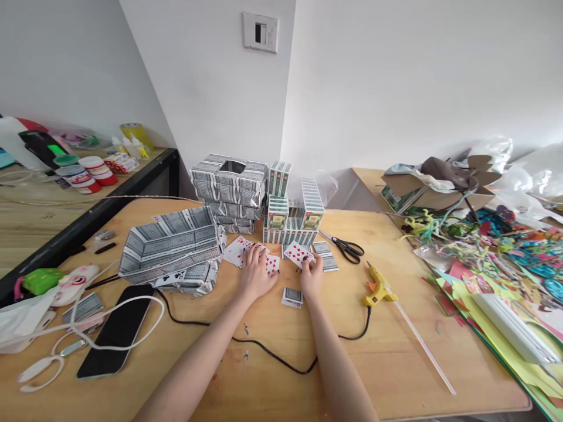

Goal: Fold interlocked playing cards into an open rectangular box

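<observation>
My left hand [257,274] lies with its fingers spread over several face-up red-suit playing cards [234,251] on the wooden table [272,351]. In my right hand [311,274] is the edge of a red diamond card [297,254], pinched between thumb and fingers. Beside it, to the right, are grey patterned cards [325,257] lying face down. A small card stack [292,296] sits between my wrists. Behind the hands stand green card boxes [292,220]. To the left is an open tray made of cards [171,240], with stacked card-built boxes [231,187] behind it.
Black scissors [347,249] and a yellow glue gun [379,287] with a clear stick lie at right. Its black cord [272,350] passes under my forearms. A phone [116,331] and white cable are at left; coloured paper [497,316] covers the far right.
</observation>
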A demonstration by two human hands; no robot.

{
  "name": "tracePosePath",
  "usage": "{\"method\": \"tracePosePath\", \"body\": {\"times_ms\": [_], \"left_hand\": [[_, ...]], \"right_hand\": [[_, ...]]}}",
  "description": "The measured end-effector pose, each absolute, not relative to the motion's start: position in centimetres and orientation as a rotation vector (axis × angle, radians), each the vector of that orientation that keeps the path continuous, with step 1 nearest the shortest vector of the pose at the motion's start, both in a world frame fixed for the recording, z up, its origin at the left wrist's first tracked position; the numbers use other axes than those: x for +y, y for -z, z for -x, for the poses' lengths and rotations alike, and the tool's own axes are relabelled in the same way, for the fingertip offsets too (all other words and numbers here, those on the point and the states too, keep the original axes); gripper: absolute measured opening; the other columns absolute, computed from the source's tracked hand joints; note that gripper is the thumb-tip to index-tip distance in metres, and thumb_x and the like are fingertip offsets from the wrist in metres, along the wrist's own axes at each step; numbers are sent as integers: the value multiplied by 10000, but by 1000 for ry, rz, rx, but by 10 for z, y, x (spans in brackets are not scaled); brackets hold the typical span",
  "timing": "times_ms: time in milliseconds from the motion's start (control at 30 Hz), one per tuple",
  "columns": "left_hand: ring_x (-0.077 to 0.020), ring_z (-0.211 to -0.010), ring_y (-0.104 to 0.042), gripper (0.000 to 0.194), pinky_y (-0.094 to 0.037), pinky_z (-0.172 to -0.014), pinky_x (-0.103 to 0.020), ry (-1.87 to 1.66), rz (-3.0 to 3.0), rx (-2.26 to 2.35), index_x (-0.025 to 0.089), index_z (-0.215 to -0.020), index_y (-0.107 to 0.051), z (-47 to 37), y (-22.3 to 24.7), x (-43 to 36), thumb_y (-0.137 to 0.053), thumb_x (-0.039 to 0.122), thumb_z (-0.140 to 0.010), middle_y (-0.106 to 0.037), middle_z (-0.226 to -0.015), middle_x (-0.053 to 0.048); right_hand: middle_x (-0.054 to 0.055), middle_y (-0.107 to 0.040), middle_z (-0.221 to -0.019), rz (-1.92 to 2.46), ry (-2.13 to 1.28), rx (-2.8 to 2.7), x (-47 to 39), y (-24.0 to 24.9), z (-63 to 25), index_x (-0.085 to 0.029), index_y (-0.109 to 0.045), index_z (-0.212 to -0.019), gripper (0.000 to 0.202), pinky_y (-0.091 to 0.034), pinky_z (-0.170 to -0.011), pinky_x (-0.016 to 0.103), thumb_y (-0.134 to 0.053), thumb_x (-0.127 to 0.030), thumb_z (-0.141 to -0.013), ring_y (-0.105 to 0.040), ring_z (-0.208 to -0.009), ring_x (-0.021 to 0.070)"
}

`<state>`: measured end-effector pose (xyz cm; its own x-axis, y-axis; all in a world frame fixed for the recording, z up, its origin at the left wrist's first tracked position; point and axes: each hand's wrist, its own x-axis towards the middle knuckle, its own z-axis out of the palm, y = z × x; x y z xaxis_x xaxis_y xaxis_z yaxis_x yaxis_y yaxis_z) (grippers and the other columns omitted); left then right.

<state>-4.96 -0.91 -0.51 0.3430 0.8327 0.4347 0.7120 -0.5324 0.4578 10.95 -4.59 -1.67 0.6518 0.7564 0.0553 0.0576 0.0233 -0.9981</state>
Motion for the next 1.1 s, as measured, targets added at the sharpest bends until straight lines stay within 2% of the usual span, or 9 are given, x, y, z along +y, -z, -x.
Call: {"method": "tracePosePath", "body": {"times_ms": [133,200,267,367,467,600,733,867,1100], "left_hand": [[-332,-1253,-253,487,-143,-1036,-550,-948,-2412,1365,170,-1101,-437,51,1,-11,-594,244,-646,-431,-1229,-140],[-313,-1252,-263,483,-186,-1033,-522,-972,-2393,1289,168,-1103,-419,52,0,-11,-585,211,-651,-443,-1212,-134],[-281,-1218,-332,459,-284,-997,-474,-1000,-2309,1221,171,-1107,-402,52,1,-8,-555,182,-674,-466,-1186,-123],[-222,-955,-553,390,-453,-797,-390,-990,-2013,1290,192,-1096,-397,52,5,2,-482,141,-718,-565,-1031,-85],[-177,-702,-601,364,-476,-649,-328,-1028,-1711,1389,191,-1089,-392,53,9,17,-461,138,-736,-612,-836,-40],[-180,-731,-594,211,-465,-659,-313,-1113,-1593,1423,179,-958,-432,55,13,27,-482,220,-758,-606,-805,-43],[-176,-787,-549,68,-450,-731,-327,-1131,-1722,1400,194,-800,-450,49,18,27,-420,255,-803,-548,-797,-33],[-168,-927,-482,74,-400,-861,-331,-1288,-1758,1406,200,-841,-447,42,19,25,-393,181,-795,-473,-958,-49],[-157,-833,-524,128,-436,-782,-310,-1072,-1763,1169,207,-916,-444,40,8,19,-389,191,-801,-548,-871,-19]], "right_hand": [[-20,-605,-655,1413,-652,-726,-45,20,-109,-217,-358,-946,249,-427,-466,245,-473,-332,-757,-545,-437,124],[-26,-599,-646,1385,-677,-759,-44,20,-108,-221,-356,-961,255,-442,-477,255,-475,-315,-756,-568,-453,135],[-22,-598,-652,1363,-714,-809,-42,19,-107,-219,-369,-1004,289,-458,-490,266,-480,-303,-751,-596,-490,152],[-10,-601,-655,1409,-759,-859,-36,15,-106,-209,-434,-995,288,-464,-480,265,-498,-291,-727,-616,-516,167],[-15,-598,-615,1485,-782,-846,-27,14,-106,-207,-477,-916,240,-436,-412,250,-524,-307,-702,-591,-456,161],[-35,-581,-559,1463,-837,-916,-20,15,-106,-213,-469,-898,242,-390,-359,228,-547,-328,-699,-540,-393,138],[-39,-583,-595,1296,-1005,-951,-18,12,-103,-224,-440,-885,268,-353,-331,208,-570,-373,-703,-516,-399,119],[-35,-575,-563,1201,-1157,-1008,-18,7,-96,-205,-472,-815,245,-378,-354,204,-577,-400,-710,-519,-426,115],[-25,-573,-554,1209,-1210,-1014,-20,3,-95,-187,-499,-752,246,-367,-336,193,-629,-378,-666,-508,-427,110]]}}
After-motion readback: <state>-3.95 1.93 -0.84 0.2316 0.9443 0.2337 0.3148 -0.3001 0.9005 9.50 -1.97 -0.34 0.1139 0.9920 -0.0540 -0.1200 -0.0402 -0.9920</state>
